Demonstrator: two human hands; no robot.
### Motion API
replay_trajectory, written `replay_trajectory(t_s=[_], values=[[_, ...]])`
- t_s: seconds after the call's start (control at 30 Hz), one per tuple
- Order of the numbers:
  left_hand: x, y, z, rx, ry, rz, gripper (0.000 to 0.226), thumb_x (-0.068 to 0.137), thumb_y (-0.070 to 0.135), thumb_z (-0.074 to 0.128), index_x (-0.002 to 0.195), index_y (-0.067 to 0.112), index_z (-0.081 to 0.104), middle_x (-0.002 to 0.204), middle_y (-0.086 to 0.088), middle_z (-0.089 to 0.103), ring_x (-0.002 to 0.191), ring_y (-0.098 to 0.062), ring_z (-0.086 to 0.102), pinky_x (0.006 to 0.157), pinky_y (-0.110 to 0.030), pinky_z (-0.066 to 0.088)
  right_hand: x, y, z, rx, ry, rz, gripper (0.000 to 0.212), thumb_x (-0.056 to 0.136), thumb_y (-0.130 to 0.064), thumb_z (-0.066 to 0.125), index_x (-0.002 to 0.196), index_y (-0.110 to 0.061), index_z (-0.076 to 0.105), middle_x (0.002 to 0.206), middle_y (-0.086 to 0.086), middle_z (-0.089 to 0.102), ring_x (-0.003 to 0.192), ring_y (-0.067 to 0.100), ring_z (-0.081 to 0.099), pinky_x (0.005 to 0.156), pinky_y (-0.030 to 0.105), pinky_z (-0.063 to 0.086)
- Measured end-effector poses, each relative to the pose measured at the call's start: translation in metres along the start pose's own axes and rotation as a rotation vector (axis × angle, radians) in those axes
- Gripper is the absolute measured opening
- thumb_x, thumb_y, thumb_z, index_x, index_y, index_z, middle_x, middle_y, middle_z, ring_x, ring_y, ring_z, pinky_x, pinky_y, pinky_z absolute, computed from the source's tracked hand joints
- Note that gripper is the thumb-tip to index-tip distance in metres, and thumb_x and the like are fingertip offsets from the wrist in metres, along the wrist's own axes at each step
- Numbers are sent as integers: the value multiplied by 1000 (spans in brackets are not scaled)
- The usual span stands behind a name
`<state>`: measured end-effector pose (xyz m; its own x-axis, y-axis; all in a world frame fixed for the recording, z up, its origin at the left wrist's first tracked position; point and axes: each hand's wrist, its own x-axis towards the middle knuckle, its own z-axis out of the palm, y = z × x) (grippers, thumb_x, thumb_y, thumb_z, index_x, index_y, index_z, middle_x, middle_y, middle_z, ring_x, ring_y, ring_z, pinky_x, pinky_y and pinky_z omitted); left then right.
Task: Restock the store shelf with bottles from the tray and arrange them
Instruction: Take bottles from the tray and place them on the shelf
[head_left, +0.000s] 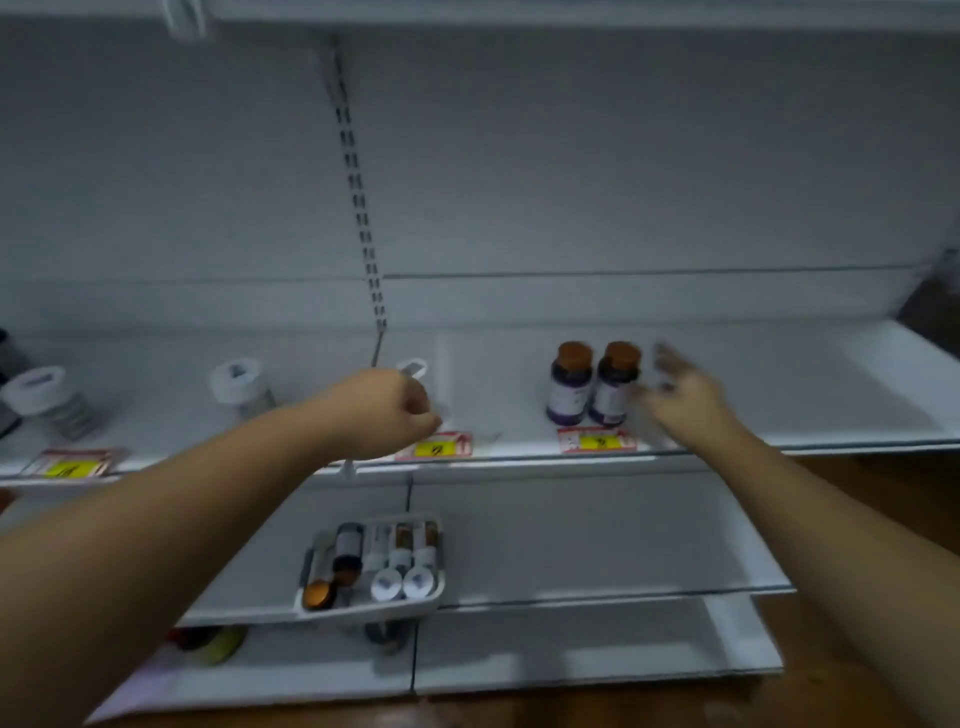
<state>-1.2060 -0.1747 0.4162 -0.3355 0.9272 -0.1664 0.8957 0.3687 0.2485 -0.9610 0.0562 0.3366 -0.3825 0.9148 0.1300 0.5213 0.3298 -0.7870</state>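
Note:
Two dark bottles with brown caps (592, 384) stand side by side on the white shelf (779, 395). My right hand (680, 395) is just right of them, fingers spread, blurred, holding nothing. My left hand (387, 413) is closed around a white-capped bottle (414, 369) at the shelf's middle; only the cap shows. Another white-capped bottle (240, 387) stands further left, and a third (44, 397) leans at the far left. The grey tray (439, 587) sits on the lower shelf with several bottles lying in it.
Yellow-and-red price tags (596, 440) line the shelf's front edge. A slotted upright rail (358, 192) runs down the back panel. A lower shelf (597, 540) extends right of the tray. Dark and yellow items (213, 644) lie on the bottom shelf, above a wooden floor.

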Motion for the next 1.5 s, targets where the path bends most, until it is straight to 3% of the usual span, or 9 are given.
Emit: replay_trajectory(t_s=[0.07, 0.13, 0.3, 0.43, 0.6, 0.8, 1.17, 1.3, 1.5], values=[[-8, -22, 19, -38, -161, -5, 29, 85, 39, 57, 73, 14, 64, 58, 3, 62, 55, -13, 59, 58, -24, 43, -31, -9, -1, 51, 367, -107, 34, 86, -30, 59, 115, -12, 60, 109, 19, 64, 93, 25, 62, 82, 20, 46], [-16, -58, 44, -36, -288, -61, 23, 84, 36, 60, 72, 16, 63, 52, 7, 59, 47, -3, 53, 60, -23, 45, -77, -32, 17, 139, 401, -350, 17, 87, -35, 52, 95, -24, 63, 85, 4, 64, 75, 0, 55, 70, 2, 38], [-29, -166, 119, -47, -389, -295, 20, 80, 24, 62, 93, 10, 70, 93, -11, 74, 71, -20, 64, 70, -24, 48, -157, -51, 133, -59, -370, -593, 13, 86, -26, 58, 79, -22, 67, 69, -8, 65, 64, -3, 50, 65, 0, 34], [-25, -238, 202, -110, -296, -369, 29, 78, 20, 63, 107, 14, 66, 113, -8, 68, 106, -25, 61, 84, -26, 45, -146, -17, 254, -280, -682, -294, 15, 85, -21, 63, 98, -20, 70, 92, 0, 73, 75, 6, 60, 67, 11, 40], [3, -273, 287, -241, -255, -326, 23, 80, 14, 57, 101, 10, 66, 109, -15, 66, 102, -33, 62, 80, -31, 47, -107, 0, 399, -443, -696, -177, 36, 82, -29, 63, 117, -21, 59, 115, 8, 65, 107, 29, 59, 89, 31, 43], [27, -301, 347, -175, -227, -141, 39, 80, 22, 63, 118, 27, 56, 116, -6, 63, 101, -29, 62, 83, -38, 53, -85, 20, 517, -650, -806, -420, 76, 69, -32, 75, 134, -16, 38, 136, 12, 43, 120, 32, 48, 91, 42, 43], [31, -321, 367, -254, -80, -26, 32, 84, 30, 63, 115, 24, 60, 114, -3, 65, 98, -24, 63, 77, -29, 48, -88, 49, 545, -724, -711, -453, 75, 73, -22, 72, 138, -21, 36, 154, 19, 19, 141, 33, 19, 112, 48, 23], [28, -323, 359, -208, -43, 11, 34, 84, 41, 59, 113, 23, 57, 110, -2, 62, 92, -23, 62, 67, -27, 42, -74, 40, 527, -729, -746, -540, 71, 72, -42, 66, 135, -20, 42, 144, 15, 33, 132, 32, 32, 105, 43, 27], [9, -325, 326, -226, 51, 8, 39, 84, 44, 60, 118, 25, 55, 114, 3, 61, 96, -16, 60, 73, -24, 42, -103, 19, 520, -790, -689, -556, 53, 69, -24, 73, 120, -16, 59, 137, 28, 43, 118, 47, 47, 97, 53, 40]])
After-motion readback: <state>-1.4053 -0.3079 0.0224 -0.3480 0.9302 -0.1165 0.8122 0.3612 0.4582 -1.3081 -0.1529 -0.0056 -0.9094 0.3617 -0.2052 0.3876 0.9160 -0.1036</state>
